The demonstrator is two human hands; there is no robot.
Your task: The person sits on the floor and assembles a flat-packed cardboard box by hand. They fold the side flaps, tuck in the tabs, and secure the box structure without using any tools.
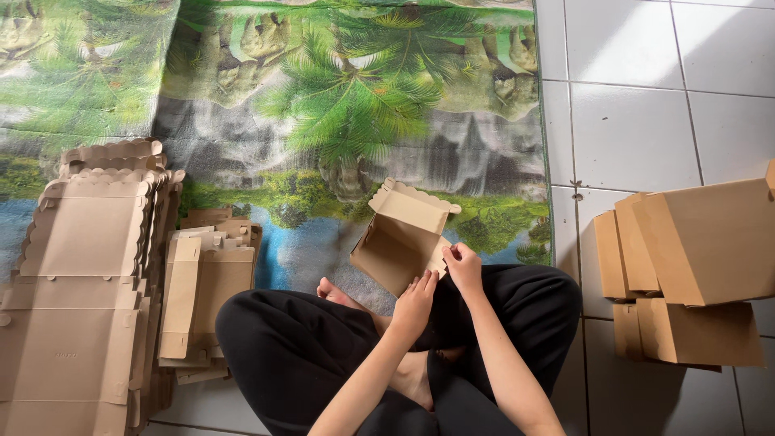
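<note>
I sit cross-legged in black trousers on the floor. Both hands hold a half-folded brown cardboard box [401, 236] with a scalloped lid edge, tilted up above my knees. My left hand [415, 301] presses against the box's lower near edge. At the box's right side flap, my right hand [463, 266] pinches the cardboard. The box's open inside faces me.
A tall stack of flat scalloped box blanks [77, 282] lies at the left, with smaller flat cardboard pieces [202, 282] beside it. Several folded boxes [690, 266] are piled on white tiles at the right. A mat printed with palm trees [347, 105] lies ahead.
</note>
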